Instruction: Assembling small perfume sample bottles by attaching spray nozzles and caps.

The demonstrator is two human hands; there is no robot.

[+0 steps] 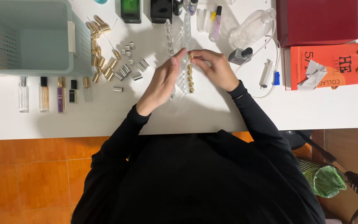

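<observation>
My left hand (162, 81) and my right hand (214, 68) meet over a row of small clear vials with gold tops (190, 81) laid on the white table (212, 112). The fingertips of both hands pinch a small gold cap (191, 56) at the far end of the row. A second line of clear vials (170, 37) lies just left of it, partly hidden by my left hand.
A pale green basket (30, 37) stands at the far left, with loose gold and silver caps (112, 62) beside it. Several small filled bottles (42, 93) lie below the basket. A clear plastic bottle (251, 29), a syringe (266, 72) and red boxes (318, 23) lie to the right.
</observation>
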